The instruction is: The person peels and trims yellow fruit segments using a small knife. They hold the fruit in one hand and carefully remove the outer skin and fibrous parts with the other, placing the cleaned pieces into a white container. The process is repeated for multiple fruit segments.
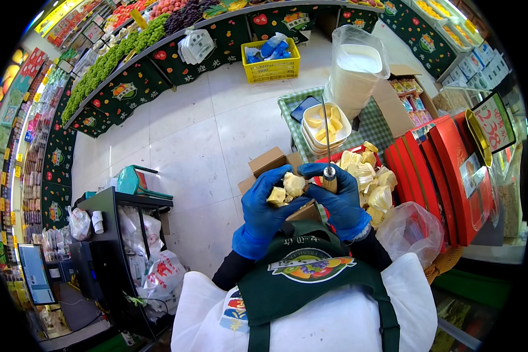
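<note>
My left hand [264, 207], in a blue glove, is closed around pale yellow chunks of what looks like jackfruit [294, 185]. In my right hand [345, 202], also gloved, is a knife by its wooden handle [330, 182]. Its thin blade [326, 132] points away from me, above a square white tub [309, 115] with yellow fruit pods [332, 127] in it. My right fingertips are close to the chunks; whether they touch is unclear. Beyond and right of that hand, fibrous jackfruit pieces [380, 191] are heaped in a red crate [357, 150], partly hidden by the hand.
A bagged stack of white tubs [356, 88] and a phone [305, 108] rest on a green checked cloth [290, 103]. Red boxes [440, 176] and a clear plastic bag [411, 233] crowd the right. An open cardboard box [267, 162] lies beyond my left hand; a black counter [114, 229] stands left.
</note>
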`<state>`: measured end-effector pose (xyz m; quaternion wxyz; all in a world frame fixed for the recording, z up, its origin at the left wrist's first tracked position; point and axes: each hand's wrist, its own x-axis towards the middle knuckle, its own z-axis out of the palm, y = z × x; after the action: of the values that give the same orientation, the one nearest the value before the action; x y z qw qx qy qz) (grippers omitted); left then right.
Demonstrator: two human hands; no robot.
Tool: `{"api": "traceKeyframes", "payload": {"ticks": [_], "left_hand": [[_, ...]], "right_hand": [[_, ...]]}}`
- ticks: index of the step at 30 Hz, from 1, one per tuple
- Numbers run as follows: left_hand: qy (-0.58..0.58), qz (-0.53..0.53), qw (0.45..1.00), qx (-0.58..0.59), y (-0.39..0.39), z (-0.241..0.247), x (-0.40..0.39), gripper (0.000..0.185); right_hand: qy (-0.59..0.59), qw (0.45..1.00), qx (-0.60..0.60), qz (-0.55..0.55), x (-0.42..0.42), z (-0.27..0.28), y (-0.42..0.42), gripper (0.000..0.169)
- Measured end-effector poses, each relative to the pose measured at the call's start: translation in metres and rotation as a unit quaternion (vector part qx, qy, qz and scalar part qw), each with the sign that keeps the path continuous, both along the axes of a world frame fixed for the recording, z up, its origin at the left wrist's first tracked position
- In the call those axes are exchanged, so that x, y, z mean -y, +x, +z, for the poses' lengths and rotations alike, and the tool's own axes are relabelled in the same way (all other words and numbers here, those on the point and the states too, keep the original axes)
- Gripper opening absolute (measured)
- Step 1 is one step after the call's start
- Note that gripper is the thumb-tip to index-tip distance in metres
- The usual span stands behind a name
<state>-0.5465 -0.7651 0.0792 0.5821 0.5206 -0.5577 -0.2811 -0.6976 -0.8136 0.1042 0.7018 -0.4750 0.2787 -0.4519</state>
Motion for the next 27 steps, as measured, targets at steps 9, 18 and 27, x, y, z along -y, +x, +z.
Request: {"api": "traceKeyframes", "payload": {"ticks": [9, 18, 27], "left_hand": [[0.027, -0.01, 1.0, 0.005, 0.007, -0.001, 0.0, 0.048], [0.074, -0.026, 0.996, -0.03, 0.013, -0.005, -0.001, 0.045], [0.091, -0.032, 0.992, -0.084, 0.016, -0.009, 0.0, 0.043]], "right_hand": [[-0.074, 0.997, -0.021, 0.002, -0.003, -0.008, 0.001, 0.027], [-0.185, 0.979, -0.077, -0.035, -0.002, -0.023, 0.006, 0.029], [-0.239, 0.965, -0.087, -0.066, 0.0, -0.031, 0.015, 0.029]]}}
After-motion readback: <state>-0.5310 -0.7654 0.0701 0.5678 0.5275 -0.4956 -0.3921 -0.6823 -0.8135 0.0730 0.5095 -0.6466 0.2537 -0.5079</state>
